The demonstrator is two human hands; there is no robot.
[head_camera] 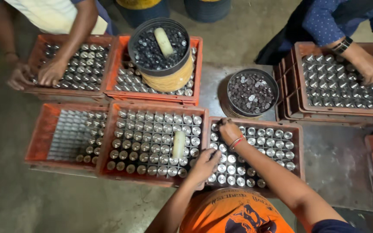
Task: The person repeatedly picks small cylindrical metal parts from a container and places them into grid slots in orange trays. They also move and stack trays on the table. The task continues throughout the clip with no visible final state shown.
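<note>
An orange crate (pixel 298 149) in front of me holds rows of shiny metal cylinders (pixel 264 146) standing upright. My right hand (pixel 229 130), with a red band on the wrist, is closed over a cylinder at the crate's far left corner. My left hand (pixel 206 166) rests with bent fingers on the cylinders at the crate's near left edge, beside the neighbouring crate (pixel 152 105). Whether the left hand holds a piece is hidden by its fingers. A cream roll (pixel 178 144) lies on the neighbouring crate's cylinders.
A half-filled crate (pixel 39 138) stands at left. Behind it, another person's hands (pixel 52 71) work in a crate. A black tub (pixel 158 64) of dark pieces sits on a further crate; a second tub (pixel 252 92) stands on the floor. At right, a third person's hand (pixel 370 69) reaches into stacked crates.
</note>
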